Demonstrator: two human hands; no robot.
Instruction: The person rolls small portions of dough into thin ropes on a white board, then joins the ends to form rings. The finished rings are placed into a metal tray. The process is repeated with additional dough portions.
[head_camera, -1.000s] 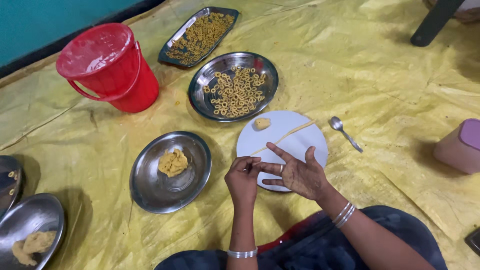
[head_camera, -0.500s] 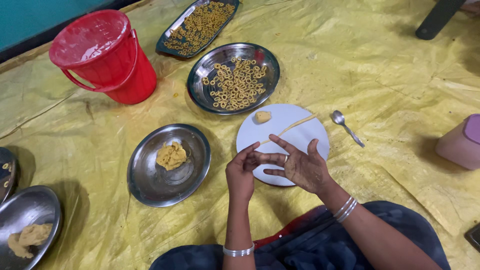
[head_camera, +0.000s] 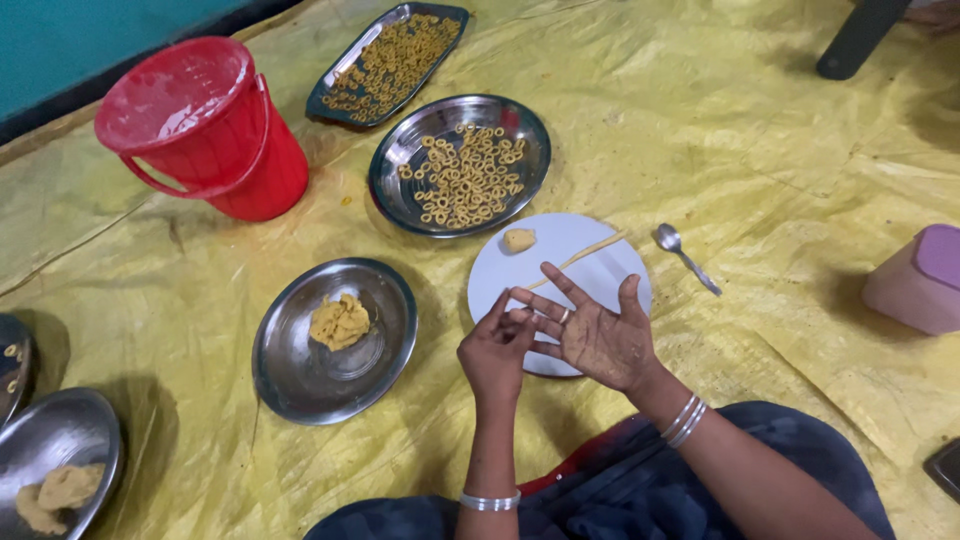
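My left hand and my right hand meet over the near edge of a round white plate. The left fingertips are pinched together against the right hand's fingers; I cannot see whether dough is between them. My right hand is palm up with its fingers spread. On the plate lie a thin rolled strand of yellow dough and a small dough ball. The strand's near end stops just beyond my right index fingertip.
A steel plate holding a dough lump lies to the left. Beyond are a steel plate of dough rings, a dark tray of rings and a red bucket. A spoon and a pink box lie to the right.
My right hand has spread its fingers and turned its palm more upward. My left fingertips stay pinched at the right hand's fingers. The view has shifted slightly.
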